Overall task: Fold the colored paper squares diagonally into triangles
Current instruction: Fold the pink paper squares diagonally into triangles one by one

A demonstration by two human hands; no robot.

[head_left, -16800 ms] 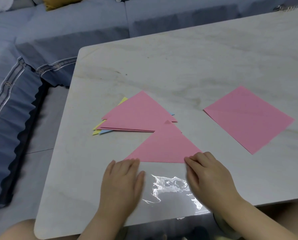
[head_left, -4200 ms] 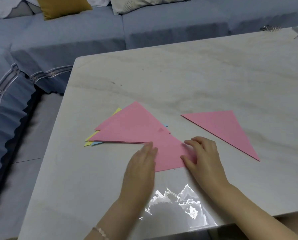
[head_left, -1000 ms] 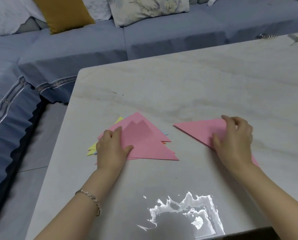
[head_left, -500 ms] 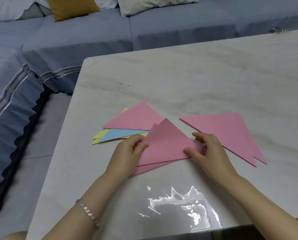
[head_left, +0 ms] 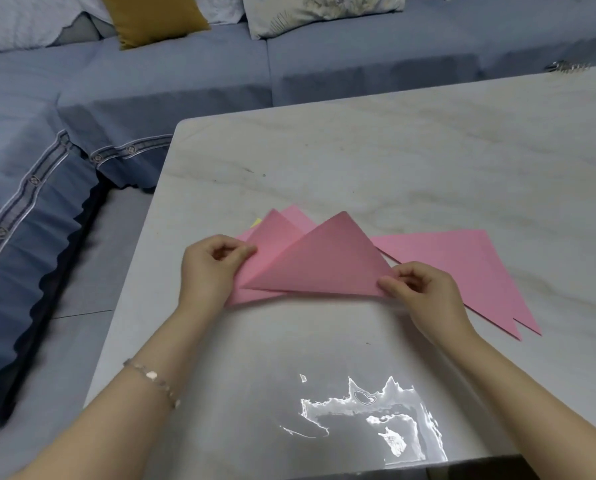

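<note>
A pink triangle (head_left: pixel 319 259), flat and cleanly creased, is held over the table (head_left: pixel 393 161), apex pointing far. The left hand (head_left: pixel 210 268) pinches a second pink triangle (head_left: pixel 272 242) behind it; the right hand (head_left: pixel 424 292) pinches the front one's right corner. More folded pink pieces (head_left: pixel 469 268) lie to the right.

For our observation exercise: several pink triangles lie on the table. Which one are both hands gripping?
The front pink triangle, apex pointing away: left hand pinches its left corner, right hand its right. The right triangles lie untouched.
</note>
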